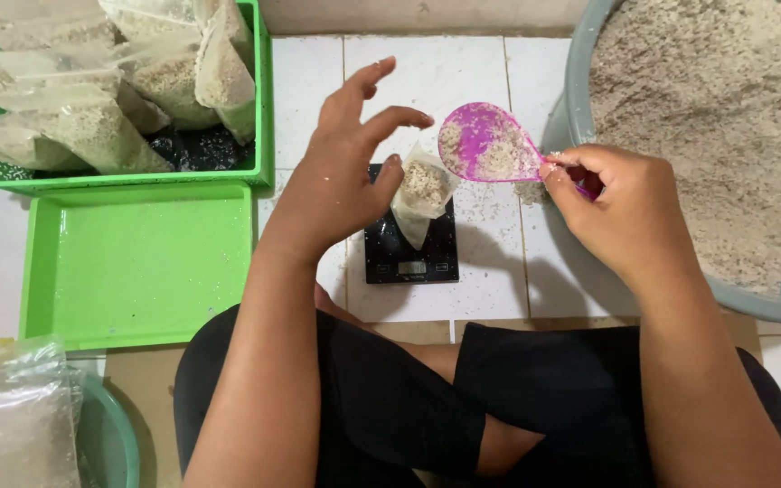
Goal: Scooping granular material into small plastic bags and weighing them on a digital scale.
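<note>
Your left hand (341,172) reaches forward, fingers spread and curled, thumb and forefinger nearly pinching. Your right hand (616,208) is closed in a grip, wrist bent inward, both forearms extended.

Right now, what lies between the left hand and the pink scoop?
In the head view, a small clear bag of pale grain stands on the black scale, between the left hand and pink scoop.

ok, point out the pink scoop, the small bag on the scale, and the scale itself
pink scoop (485,145), head view, on the bowl of the scoop.
small bag (423,192), head view, on its filled middle.
scale (409,253), head view, on the black platform below the bag.
</note>
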